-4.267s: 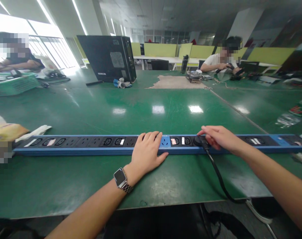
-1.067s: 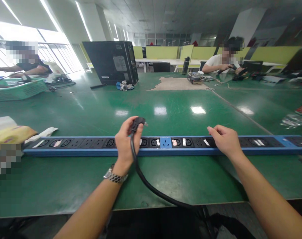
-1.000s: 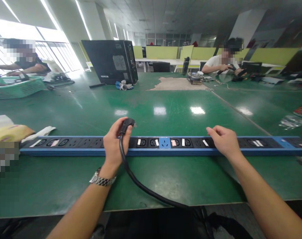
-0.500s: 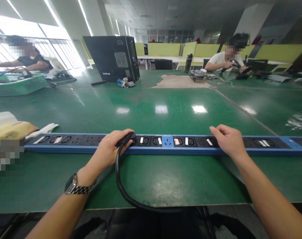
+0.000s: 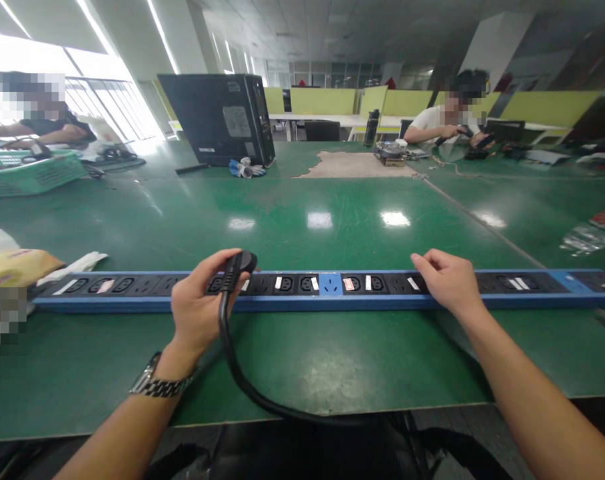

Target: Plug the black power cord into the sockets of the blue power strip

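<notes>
A long blue power strip with black sockets lies across the table in front of me. My left hand is closed around a black plug, holding it tilted above the left part of the strip, apart from the sockets. From the plug a thick black cable curves down over the table's front edge. My right hand is loosely closed over the right part of the strip, with its thumb toward the left. Nothing shows in its fingers; whether it touches the strip I cannot tell.
A black computer case stands at the back, with gloves before it. A green basket is at far left, a yellow-and-white bundle nearer. Clear plastic packaging lies right. Two people sit across the table.
My left hand has drawn the plug up and leftward from the strip. My right hand keeps its place over the strip. The whole view has shifted slightly.
</notes>
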A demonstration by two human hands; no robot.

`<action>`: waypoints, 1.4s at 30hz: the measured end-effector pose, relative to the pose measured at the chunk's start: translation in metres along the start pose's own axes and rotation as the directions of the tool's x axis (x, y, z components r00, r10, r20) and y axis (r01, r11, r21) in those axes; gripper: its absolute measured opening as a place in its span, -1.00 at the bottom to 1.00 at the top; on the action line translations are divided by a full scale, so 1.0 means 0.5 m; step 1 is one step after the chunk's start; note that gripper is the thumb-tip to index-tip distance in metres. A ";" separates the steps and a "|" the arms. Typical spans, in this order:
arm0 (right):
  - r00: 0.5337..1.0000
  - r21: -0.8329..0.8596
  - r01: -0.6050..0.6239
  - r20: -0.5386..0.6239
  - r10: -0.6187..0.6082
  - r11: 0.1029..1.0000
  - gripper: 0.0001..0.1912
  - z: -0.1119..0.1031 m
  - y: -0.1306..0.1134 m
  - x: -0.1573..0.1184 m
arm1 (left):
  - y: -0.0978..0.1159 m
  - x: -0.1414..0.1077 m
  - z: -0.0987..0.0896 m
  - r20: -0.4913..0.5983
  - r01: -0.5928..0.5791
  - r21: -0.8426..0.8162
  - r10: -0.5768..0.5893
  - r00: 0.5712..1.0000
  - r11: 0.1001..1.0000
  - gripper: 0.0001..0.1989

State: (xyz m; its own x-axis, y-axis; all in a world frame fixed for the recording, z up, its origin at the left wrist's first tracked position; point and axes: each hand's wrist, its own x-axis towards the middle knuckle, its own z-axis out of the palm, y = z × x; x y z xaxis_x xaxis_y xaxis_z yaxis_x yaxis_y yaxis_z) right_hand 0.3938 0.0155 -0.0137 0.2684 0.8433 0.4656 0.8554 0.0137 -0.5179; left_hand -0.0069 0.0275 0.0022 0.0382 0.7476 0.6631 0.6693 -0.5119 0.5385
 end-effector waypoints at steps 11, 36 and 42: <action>1.000 0.014 0.016 -0.004 -0.016 1.000 -0.55 -0.004 -0.007 -0.002 | 0.106 0.018 0.160 0.390 -0.183 -0.070 0.196 0.900 0.981 -0.70; 1.000 0.073 0.005 -0.019 -0.003 0.997 -0.55 -0.001 0.000 0.002 | 0.234 0.020 0.258 0.422 -0.231 -0.173 0.283 0.861 0.958 -0.72; 1.000 0.099 0.009 -0.016 -0.008 0.995 -0.55 -0.002 -0.001 -0.001 | 0.283 0.021 0.304 0.445 -0.239 -0.057 0.239 0.863 0.969 -0.75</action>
State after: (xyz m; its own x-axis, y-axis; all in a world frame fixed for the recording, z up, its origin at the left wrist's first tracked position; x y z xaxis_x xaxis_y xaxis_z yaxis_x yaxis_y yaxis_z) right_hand 0.3937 0.0143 -0.0129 0.2688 0.8345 0.4809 0.8098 0.0745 -0.5819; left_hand 0.2010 0.0270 0.0062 0.5227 0.7115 0.4696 0.5977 -0.6987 0.3933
